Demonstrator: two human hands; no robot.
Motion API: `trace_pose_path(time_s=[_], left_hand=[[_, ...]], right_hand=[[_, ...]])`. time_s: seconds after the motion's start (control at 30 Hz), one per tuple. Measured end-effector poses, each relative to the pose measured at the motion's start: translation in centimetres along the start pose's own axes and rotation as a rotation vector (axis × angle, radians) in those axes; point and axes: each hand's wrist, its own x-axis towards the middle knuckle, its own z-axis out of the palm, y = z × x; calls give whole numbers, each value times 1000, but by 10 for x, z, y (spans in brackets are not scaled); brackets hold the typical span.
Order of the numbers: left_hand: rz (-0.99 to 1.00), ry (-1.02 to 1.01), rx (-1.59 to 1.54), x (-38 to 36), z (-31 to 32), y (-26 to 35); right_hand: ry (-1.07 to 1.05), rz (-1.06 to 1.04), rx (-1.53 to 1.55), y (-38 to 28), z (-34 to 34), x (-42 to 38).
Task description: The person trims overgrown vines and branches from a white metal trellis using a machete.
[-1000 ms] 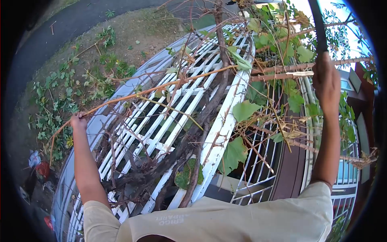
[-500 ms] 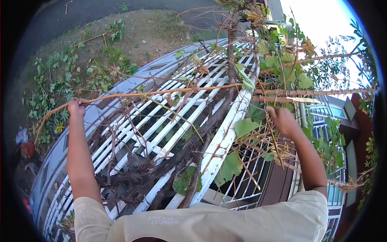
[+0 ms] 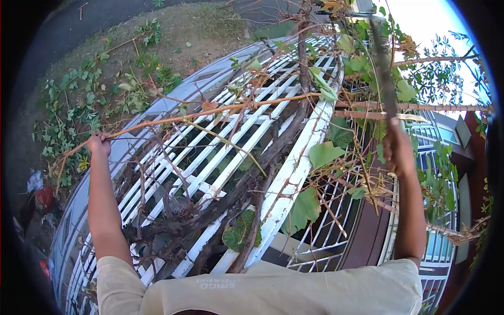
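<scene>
My left hand (image 3: 98, 144) is closed around a long, thin brown vine (image 3: 220, 109). The vine runs to the right over the white slatted fence (image 3: 302, 163), while its other end hangs down left of the hand. My right hand (image 3: 400, 151) is raised on the right side, its fingers wrapped round the handle of a machete (image 3: 385, 73). The long dark blade points up and is slightly blurred. Near the blade are green leaves and a thick cut branch (image 3: 378, 115) with a pale, split end.
A gnarled dark trunk (image 3: 252, 181) twists along the fence slats. Cut leafy vines (image 3: 73, 107) lie on the ground at left, with a red object (image 3: 44, 197) lower down. Barred windows (image 3: 438, 142) and a building wall stand at right, behind several branches.
My right hand has swung up and outward, and the machete blade now shows upright. My left hand still grips the vine, whose middle has risen slightly.
</scene>
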Motion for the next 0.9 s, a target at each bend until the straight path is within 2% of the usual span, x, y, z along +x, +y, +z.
trace_pose_path(time_s=[0.07,0.13,0.17,0.23,0.27,0.3,0.33,0.37,0.4,0.47,0.53,0.6,0.63,0.67,0.7,0.73,0.77,0.8,0.83,0.87,0.9], left_hand=[[-28,27,-30,8,-4,-1],[-61,-27,-39,30,-14,-3],[-45,-46,-23,35,-16,-4],[-19,-55,-25,29,-16,-1],[-3,5,16,17,-6,1],[11,65,57,6,5,2],[13,112,61,9,-1,3],[0,118,58,24,-21,17],[-6,133,18,41,-62,31],[-25,204,7,68,-121,41],[-17,286,32,94,-153,42],[33,300,114,135,-150,44],[81,342,270,138,-132,55],[154,362,545,138,-102,73],[230,376,1118,140,-75,95],[331,399,1903,129,-42,126],[422,422,2375,96,0,158],[495,443,2605,64,38,193],[585,478,2659,43,74,229],[662,493,2854,-9,118,266],[595,559,2656,-11,148,310]], right_hand=[[189,-310,347,-11,-6,2],[359,-520,590,-53,5,-20],[449,-500,570,-52,2,-22],[530,-405,158,11,5,5],[546,-664,-599,75,22,37],[5,-270,-515,60,46,21],[-459,181,-555,44,69,5],[-297,-373,-843,101,61,41],[-283,-412,-844,74,61,44],[-381,123,-545,23,60,8],[-331,130,-452,12,79,6],[-364,257,221,20,99,17],[-386,179,345,25,118,16],[-410,224,558,18,142,5],[-381,212,653,18,167,-6],[-368,201,753,22,197,-12],[-347,183,738,27,225,-18],[-325,164,721,35,246,-24],[-367,137,667,45,261,-27],[-399,139,677,51,270,-29],[-390,38,632,57,275,-28]])
